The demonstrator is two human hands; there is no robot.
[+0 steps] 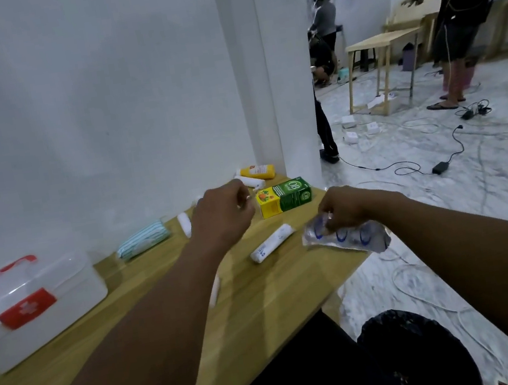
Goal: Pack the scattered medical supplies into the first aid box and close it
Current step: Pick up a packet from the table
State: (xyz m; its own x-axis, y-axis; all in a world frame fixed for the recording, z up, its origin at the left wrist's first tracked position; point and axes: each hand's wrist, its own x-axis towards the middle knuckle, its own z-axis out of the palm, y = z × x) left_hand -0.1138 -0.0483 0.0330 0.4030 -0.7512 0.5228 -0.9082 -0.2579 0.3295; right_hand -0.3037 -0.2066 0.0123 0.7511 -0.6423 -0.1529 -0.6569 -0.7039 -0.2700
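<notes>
Over the edge of the wooden table (261,293), right hand (345,206) pinches a clear packet (355,238); left hand (220,220) curled, hold unclear.

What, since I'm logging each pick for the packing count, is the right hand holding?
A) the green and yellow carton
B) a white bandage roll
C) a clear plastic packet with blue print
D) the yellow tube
C: the right hand pinches the clear plastic packet at the edge of the table; the green and yellow carton, yellow tube and white bandage roll lie on the table.
</notes>
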